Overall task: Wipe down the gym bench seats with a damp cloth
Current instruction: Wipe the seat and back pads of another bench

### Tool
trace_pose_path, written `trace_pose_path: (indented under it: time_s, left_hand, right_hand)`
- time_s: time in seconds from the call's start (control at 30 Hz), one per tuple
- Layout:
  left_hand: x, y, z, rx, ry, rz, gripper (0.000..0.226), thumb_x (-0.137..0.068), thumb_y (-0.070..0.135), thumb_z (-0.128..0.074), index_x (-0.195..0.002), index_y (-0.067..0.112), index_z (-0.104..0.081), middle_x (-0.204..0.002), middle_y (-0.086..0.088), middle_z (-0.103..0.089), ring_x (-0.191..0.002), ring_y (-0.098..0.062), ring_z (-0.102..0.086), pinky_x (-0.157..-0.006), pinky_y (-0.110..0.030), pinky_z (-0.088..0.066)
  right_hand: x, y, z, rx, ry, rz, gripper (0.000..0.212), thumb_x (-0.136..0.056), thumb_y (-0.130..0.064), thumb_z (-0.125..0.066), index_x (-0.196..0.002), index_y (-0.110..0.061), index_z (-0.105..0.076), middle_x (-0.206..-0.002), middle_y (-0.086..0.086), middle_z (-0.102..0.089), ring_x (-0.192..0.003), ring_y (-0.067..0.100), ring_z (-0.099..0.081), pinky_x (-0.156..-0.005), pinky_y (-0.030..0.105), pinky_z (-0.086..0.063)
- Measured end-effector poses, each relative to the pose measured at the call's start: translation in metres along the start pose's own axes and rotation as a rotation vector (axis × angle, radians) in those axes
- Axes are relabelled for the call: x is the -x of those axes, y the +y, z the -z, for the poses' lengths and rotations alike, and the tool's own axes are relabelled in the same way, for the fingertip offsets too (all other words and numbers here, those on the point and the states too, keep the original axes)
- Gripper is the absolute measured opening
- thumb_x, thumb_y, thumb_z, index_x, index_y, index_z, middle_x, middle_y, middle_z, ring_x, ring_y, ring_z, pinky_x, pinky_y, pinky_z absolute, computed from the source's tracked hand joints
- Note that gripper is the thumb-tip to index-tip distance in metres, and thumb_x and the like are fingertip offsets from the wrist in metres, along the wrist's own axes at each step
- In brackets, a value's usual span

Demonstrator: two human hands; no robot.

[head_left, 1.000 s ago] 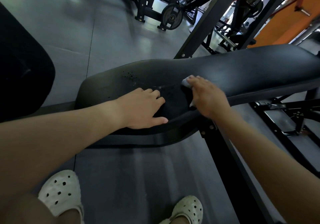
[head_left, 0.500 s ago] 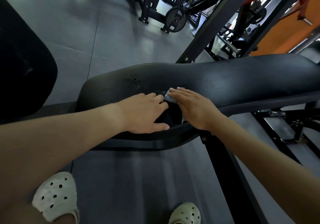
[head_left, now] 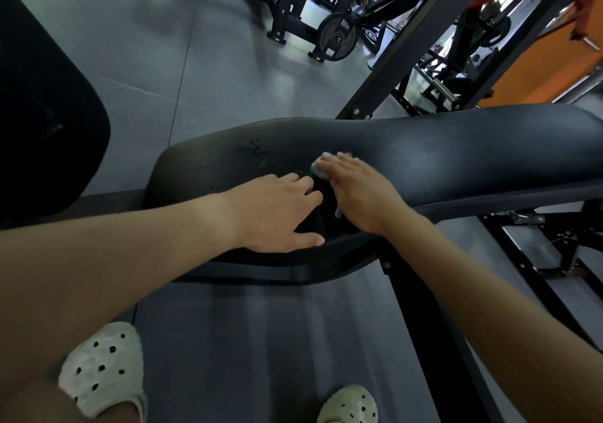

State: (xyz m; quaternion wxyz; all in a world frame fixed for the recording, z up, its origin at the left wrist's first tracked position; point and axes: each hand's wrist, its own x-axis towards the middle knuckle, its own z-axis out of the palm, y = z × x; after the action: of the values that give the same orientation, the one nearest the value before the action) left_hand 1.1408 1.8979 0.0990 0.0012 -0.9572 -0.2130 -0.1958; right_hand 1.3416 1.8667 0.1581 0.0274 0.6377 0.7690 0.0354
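Place was gym. Long black padded bench seat point(head_left: 440, 161) sat on black steel frame. Beyond bench seat: weight plate point(head_left: 337, 36) mounted on machine, black steel racks point(head_left: 290, 1), more blurred equipment. Slanted steel upright point(head_left: 408, 50) rose just behind bench seat. Grey tiled floor point(head_left: 195, 63) lay beneath. Orange wall point(head_left: 538, 73) showed beyond bench seat's right end. Second black pad point(head_left: 39, 112) stood left of bench seat.

Left hand point(head_left: 277, 215) and right hand point(head_left: 360, 192) are lying side by side on the bench seat point(head_left: 456, 161), the cloth point(head_left: 317, 172) sitting under the right hand. A weight plate point(head_left: 337, 35) is standing on the floor point(head_left: 212, 73) behind the seat, two clogs point(head_left: 101, 364) before it.
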Motion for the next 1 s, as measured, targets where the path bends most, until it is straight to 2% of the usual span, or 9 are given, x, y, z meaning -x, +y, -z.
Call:
trace_pose_path:
  time_s: [0.07, 0.17, 0.27, 0.37, 0.43, 0.63, 0.8, 0.9, 1.0]
  left_hand:
    - [0.001, 0.000, -0.001, 0.000, 0.015, -0.007, 0.075, -0.096, 0.076, -0.032, -0.143, 0.020, -0.046, -0.137, -0.004, -0.051, -0.117, -0.020, -0.053, -0.097, -0.037, -0.050]
    - [0.001, 0.001, -0.001, -0.031, 0.036, -0.006, 0.076, -0.096, 0.077, -0.031, -0.143, 0.020, -0.046, -0.133, -0.003, -0.052, -0.114, -0.020, -0.054, -0.095, -0.037, -0.049]
    - [0.001, 0.006, 0.000, -0.076, 0.036, -0.002, 0.078, -0.096, 0.078, -0.028, -0.143, 0.018, -0.047, -0.131, -0.004, -0.053, -0.113, -0.021, -0.055, -0.094, -0.038, -0.050]
    - [0.000, 0.009, 0.001, -0.096, 0.028, 0.007, 0.078, -0.096, 0.078, -0.028, -0.141, 0.017, -0.047, -0.128, -0.004, -0.054, -0.110, -0.022, -0.056, -0.093, -0.038, -0.050]
    - [-0.001, 0.011, 0.002, -0.116, 0.028, 0.012, 0.078, -0.096, 0.078, -0.027, -0.140, 0.016, -0.048, -0.129, -0.006, -0.054, -0.110, -0.023, -0.056, -0.092, -0.039, -0.050]
    - [-0.005, 0.019, 0.001, -0.191, 0.064, 0.043, 0.079, -0.094, 0.080, -0.024, -0.130, 0.016, -0.051, -0.132, -0.012, -0.056, -0.114, -0.027, -0.057, -0.094, -0.041, -0.049]
    - [-0.003, 0.023, 0.000, -0.170, 0.096, 0.044, 0.075, -0.095, 0.077, -0.026, -0.127, 0.015, -0.052, -0.128, -0.008, -0.054, -0.112, -0.025, -0.055, -0.090, -0.038, -0.048]
    - [-0.003, 0.024, 0.000, -0.164, 0.078, 0.044, 0.073, -0.097, 0.076, -0.025, -0.127, 0.015, -0.051, -0.130, -0.008, -0.052, -0.113, -0.025, -0.055, -0.091, -0.038, -0.048]
    - [-0.002, 0.025, 0.002, -0.164, 0.072, 0.044, 0.071, -0.098, 0.074, -0.026, -0.129, 0.015, -0.050, -0.131, -0.009, -0.052, -0.112, -0.025, -0.056, -0.091, -0.037, -0.048]
  right_hand:
    - [0.017, 0.000, -0.004, 0.019, -0.039, 0.070, 0.056, -0.103, -0.017, -0.051, -0.157, -0.020, -0.035, -0.166, 0.000, -0.029, -0.154, 0.019, -0.020, -0.127, 0.037, -0.016]
    - [0.024, 0.011, 0.004, 0.017, -0.043, 0.064, 0.053, -0.106, -0.019, -0.048, -0.157, -0.025, -0.036, -0.165, -0.005, -0.030, -0.154, 0.015, -0.021, -0.127, 0.040, -0.019]
    - [0.013, 0.041, 0.022, 0.058, -0.004, -0.100, 0.059, -0.098, -0.012, -0.061, -0.152, -0.025, -0.043, -0.161, -0.001, -0.039, -0.149, 0.022, -0.033, -0.123, 0.042, -0.024]
    - [0.003, 0.068, 0.029, 0.057, 0.078, -0.315, 0.051, -0.099, -0.011, -0.048, -0.150, -0.019, -0.046, -0.159, 0.004, -0.042, -0.146, 0.027, -0.036, -0.120, 0.044, -0.027]
    - [0.000, 0.064, 0.021, 0.049, 0.122, -0.378, 0.049, -0.099, -0.011, -0.043, -0.148, -0.017, -0.047, -0.158, 0.007, -0.042, -0.146, 0.030, -0.035, -0.121, 0.044, -0.026]
    - [0.041, 0.002, -0.001, 0.071, 0.070, -0.133, 0.072, -0.091, -0.015, -0.066, -0.156, -0.019, -0.036, -0.164, 0.002, -0.032, -0.152, 0.024, -0.025, -0.126, 0.038, -0.014]
    - [0.069, 0.017, 0.000, 0.056, 0.144, -0.046, 0.051, -0.103, -0.013, -0.047, -0.153, -0.019, -0.044, -0.160, -0.001, -0.041, -0.151, 0.018, -0.031, -0.125, 0.040, -0.024]
    - [0.067, 0.053, 0.010, 0.076, 0.280, -0.196, 0.045, -0.100, -0.007, -0.047, -0.144, -0.016, -0.055, -0.153, 0.003, -0.051, -0.145, 0.024, -0.042, -0.123, 0.040, -0.028]
    - [0.062, 0.076, 0.019, 0.058, 0.370, -0.417, 0.043, -0.101, -0.011, -0.043, -0.140, -0.014, -0.058, -0.151, 0.005, -0.053, -0.142, 0.026, -0.044, -0.120, 0.040, -0.029]
